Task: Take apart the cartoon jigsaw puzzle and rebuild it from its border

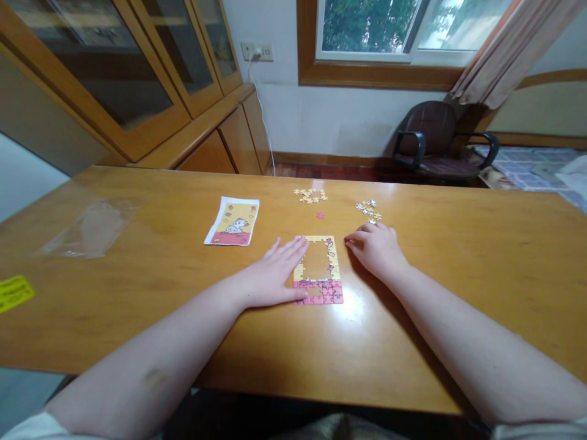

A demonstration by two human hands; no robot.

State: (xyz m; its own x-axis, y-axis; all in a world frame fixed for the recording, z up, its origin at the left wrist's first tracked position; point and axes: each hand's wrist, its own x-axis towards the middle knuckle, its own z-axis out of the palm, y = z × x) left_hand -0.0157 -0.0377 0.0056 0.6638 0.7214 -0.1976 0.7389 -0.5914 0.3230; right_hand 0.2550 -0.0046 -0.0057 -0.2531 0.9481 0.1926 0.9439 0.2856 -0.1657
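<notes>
A partly assembled jigsaw puzzle (336, 269) lies on the table, with yellow edges above a pink lower band. A large gap shows in its yellow part and a smaller one in the pink. My left hand (275, 275) rests spread over the puzzle's left side, covering some of it. Just right of the puzzle, my right hand (378, 247) pinches a small pink puzzle piece (347, 240), mostly hidden by the fingertips. Beyond the puzzle lies a loose pink piece (320, 215). Several yellow pieces (312, 199) are scattered farther back, and several white and yellow pieces (368, 211) lie beyond my right hand.
A reference picture (235, 223) of a white duck lies left of the puzzle. Farther left are a clear plastic bag (92, 227) and a yellow label (16, 293) on the wooden table (160, 256). An office chair (428, 137) stands beyond the table, near the window.
</notes>
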